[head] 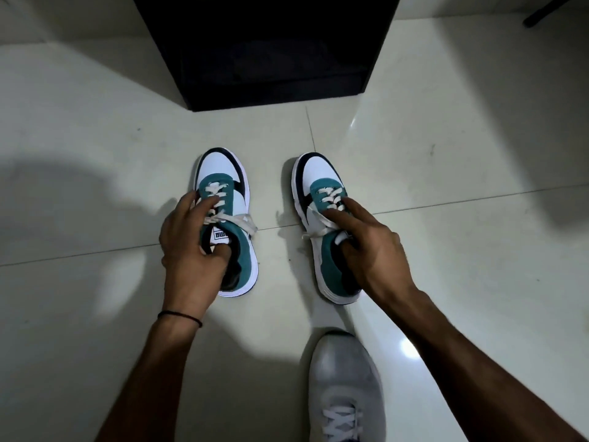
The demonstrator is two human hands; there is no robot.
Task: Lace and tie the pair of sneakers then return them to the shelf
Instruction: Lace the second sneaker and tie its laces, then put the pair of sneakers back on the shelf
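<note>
Two teal, white and black sneakers are seen on the floor in the middle of the frame, side by side but apart, toes pointed at the top. The left sneaker is laced, and a bow is seen tied near its tongue. The right sneaker is laced too, and a bow looks tied there, though part of it is hidden. So the lacing and tying can be judged done, or almost done.

Each shoe is held at its opening. The left hand is clenched on the left sneaker, thumb tucked inside and fingers laid over the laces. The right hand is clenched on the right sneaker in the same way.

The shelf is seen at the top middle, dark and open, well apart from the shoes. The putting back is not yet done; that is the part judged left.

A grey shoe on a foot is seen at the bottom right
</note>
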